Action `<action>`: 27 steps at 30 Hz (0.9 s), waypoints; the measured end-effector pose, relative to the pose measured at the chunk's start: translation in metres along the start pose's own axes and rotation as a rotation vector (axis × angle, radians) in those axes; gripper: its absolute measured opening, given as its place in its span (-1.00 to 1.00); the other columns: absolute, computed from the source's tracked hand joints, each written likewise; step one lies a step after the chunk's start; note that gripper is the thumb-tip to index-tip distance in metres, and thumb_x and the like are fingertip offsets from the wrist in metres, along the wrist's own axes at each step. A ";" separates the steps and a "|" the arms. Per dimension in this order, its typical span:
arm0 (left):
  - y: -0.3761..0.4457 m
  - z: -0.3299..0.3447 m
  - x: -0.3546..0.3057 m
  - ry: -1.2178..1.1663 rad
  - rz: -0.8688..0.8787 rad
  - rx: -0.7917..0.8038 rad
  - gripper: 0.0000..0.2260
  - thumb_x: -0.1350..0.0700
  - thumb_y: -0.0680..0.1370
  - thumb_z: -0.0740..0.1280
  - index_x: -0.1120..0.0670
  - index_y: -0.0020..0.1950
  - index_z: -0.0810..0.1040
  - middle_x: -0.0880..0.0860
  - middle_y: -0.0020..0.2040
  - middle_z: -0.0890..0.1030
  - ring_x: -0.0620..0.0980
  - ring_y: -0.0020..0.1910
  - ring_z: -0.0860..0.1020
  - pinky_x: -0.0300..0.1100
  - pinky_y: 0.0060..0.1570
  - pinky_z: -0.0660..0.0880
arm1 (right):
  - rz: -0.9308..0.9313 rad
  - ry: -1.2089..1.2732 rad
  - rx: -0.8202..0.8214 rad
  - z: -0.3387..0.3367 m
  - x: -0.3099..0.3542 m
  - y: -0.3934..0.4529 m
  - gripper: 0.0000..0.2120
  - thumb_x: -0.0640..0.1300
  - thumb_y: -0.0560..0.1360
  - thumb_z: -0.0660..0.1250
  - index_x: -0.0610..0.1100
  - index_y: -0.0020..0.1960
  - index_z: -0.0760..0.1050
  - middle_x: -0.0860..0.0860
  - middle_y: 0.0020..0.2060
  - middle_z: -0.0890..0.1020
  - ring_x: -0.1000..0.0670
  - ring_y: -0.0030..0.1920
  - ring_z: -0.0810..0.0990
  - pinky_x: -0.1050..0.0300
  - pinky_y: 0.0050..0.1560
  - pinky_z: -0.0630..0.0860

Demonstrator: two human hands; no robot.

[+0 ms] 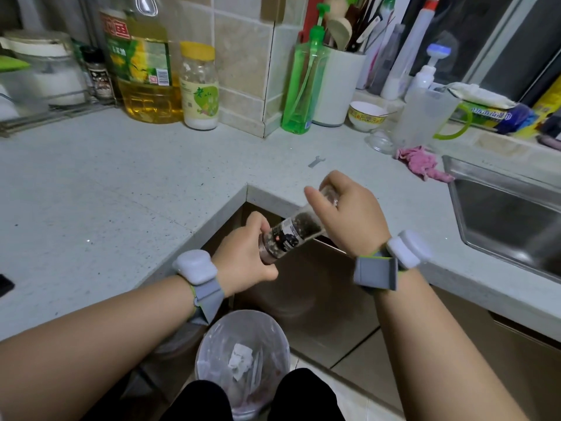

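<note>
A clear pepper grinder (296, 230) with dark peppercorns and a black label lies tilted in the air in front of the counter's inner corner. My left hand (243, 258) grips its lower end, fingers curled round it. My right hand (349, 212) wraps round its upper end, thumb along the side. Both wrists wear grey bands with white modules. The grinder's top is hidden inside my right hand.
A lined bin (243, 363) stands on the floor below my hands. The L-shaped speckled counter (121, 183) carries an oil bottle (145, 68), a yellow-lidded jar (198, 86), a green soap bottle (303, 86), a bowl (365, 115), a jug (425, 117) and a pink cloth (423, 162). A steel sink (510, 214) lies right.
</note>
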State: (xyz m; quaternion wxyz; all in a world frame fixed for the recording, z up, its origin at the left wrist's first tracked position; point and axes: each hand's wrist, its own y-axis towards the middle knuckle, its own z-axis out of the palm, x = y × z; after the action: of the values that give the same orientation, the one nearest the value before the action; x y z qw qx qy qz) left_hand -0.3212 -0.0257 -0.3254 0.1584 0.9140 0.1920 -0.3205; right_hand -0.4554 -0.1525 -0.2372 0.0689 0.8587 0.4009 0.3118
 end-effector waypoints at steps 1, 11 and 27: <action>-0.001 0.001 0.000 0.085 0.003 -0.053 -0.45 0.12 0.26 0.53 0.05 0.10 0.28 0.04 -0.15 0.56 0.04 -0.23 0.57 -0.01 -0.26 0.56 | 0.113 -0.072 0.084 0.002 -0.001 0.001 -0.66 0.14 0.55 0.19 -0.14 -0.13 0.43 -0.10 -0.25 0.52 -0.18 -0.13 0.49 0.01 -0.14 0.41; 0.000 0.013 0.008 0.066 0.032 0.013 -0.47 0.09 0.29 0.52 0.04 0.13 0.30 -0.02 -0.11 0.54 0.04 -0.15 0.56 -0.09 -0.21 0.49 | 0.301 0.109 0.328 -0.018 -0.003 -0.013 -0.59 0.26 0.44 0.32 -0.06 -0.25 0.35 0.04 -0.32 0.45 0.01 -0.29 0.43 0.09 -0.33 0.27; 0.004 -0.007 -0.009 -0.556 -0.046 -0.682 -0.31 -0.18 0.22 0.44 0.03 0.22 0.24 0.20 0.22 0.36 0.08 0.20 0.41 -0.12 0.24 0.41 | 0.913 1.440 0.245 0.078 -0.045 -0.067 -0.72 0.08 0.49 0.26 -0.14 -0.17 0.45 -0.03 -0.47 0.46 0.07 -0.67 0.21 0.41 -0.61 0.09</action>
State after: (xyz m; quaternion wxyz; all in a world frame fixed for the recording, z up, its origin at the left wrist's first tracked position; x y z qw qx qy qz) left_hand -0.3224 -0.0284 -0.3142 0.4893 0.6840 0.2574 -0.4760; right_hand -0.4738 -0.1303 -0.3454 -0.4274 0.5302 -0.0067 0.7323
